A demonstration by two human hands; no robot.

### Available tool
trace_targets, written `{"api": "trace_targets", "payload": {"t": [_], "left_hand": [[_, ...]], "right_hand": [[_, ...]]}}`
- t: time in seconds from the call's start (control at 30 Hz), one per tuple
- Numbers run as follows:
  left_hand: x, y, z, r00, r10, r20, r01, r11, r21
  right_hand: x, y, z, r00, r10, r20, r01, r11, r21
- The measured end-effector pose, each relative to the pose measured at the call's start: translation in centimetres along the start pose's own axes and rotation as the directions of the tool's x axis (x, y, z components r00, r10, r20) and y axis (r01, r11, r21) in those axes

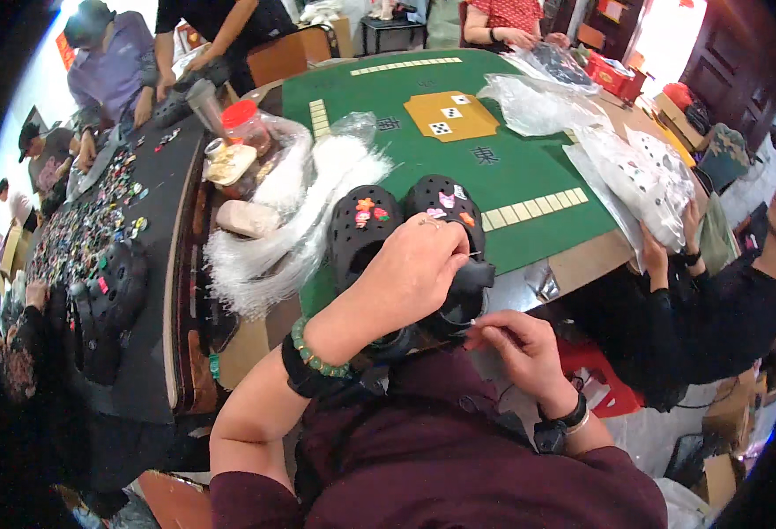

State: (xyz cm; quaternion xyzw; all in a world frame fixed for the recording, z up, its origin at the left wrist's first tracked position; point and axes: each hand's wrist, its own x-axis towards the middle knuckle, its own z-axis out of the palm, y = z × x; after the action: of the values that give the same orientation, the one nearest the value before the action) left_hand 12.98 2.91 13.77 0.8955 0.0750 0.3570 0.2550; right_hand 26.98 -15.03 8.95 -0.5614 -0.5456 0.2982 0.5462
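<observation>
A pair of black clogs, the left clog [352,238] and the right clog [445,198], lies in front of me at the table edge. Small colourful charms dot both toes. My left hand [405,269] reaches across them, fingers pinched beside the right clog's heel strap [471,278]; a thin pale bit shows at the fingertips. Close to that clog's heel, my right hand [520,348] is closed, thumb against forefinger. What either pinch holds is too small to make out. A bundle of thin white plastic strands [295,234] lies left of the clogs.
The green table mat [529,234] carries clear plastic bags [538,104]. A red-lidded jar [247,123] stands back left. On the dark left table [154,256] are many small charms [79,225] and more black clogs [106,309]. At right, another person's hands hold a bagged item [648,185].
</observation>
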Motion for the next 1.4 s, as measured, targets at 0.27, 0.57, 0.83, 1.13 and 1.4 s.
{"api": "trace_targets", "payload": {"t": [0.27,0.57,0.83,1.13,1.4], "left_hand": [[0.6,-0.2,1.4,0.966,-0.224,0.129,0.226,0.974,-0.004],[0.5,-1.1,1.1,0.928,-0.373,0.024,0.371,0.911,-0.181],[0.5,-2.2,0.9,0.876,-0.482,0.021,0.474,0.853,-0.219],[1.0,-2.5,2.1,0.947,-0.306,-0.101,0.296,0.949,-0.105],[0.6,-2.7,1.6,0.935,-0.354,0.011,0.348,0.913,-0.211]], "right_hand": [[0.0,-0.2,-0.3,0.982,0.16,-0.104,-0.186,0.926,-0.328],[1.6,1.2,1.2,0.986,0.064,-0.156,-0.104,0.96,-0.26],[0.3,-2.3,-0.5,0.986,0.149,0.075,-0.118,0.942,-0.315],[1.5,0.0,0.7,0.987,0.132,-0.094,-0.157,0.918,-0.364],[3.7,1.8,2.5,0.971,-0.052,-0.235,-0.062,0.89,-0.453]]}}
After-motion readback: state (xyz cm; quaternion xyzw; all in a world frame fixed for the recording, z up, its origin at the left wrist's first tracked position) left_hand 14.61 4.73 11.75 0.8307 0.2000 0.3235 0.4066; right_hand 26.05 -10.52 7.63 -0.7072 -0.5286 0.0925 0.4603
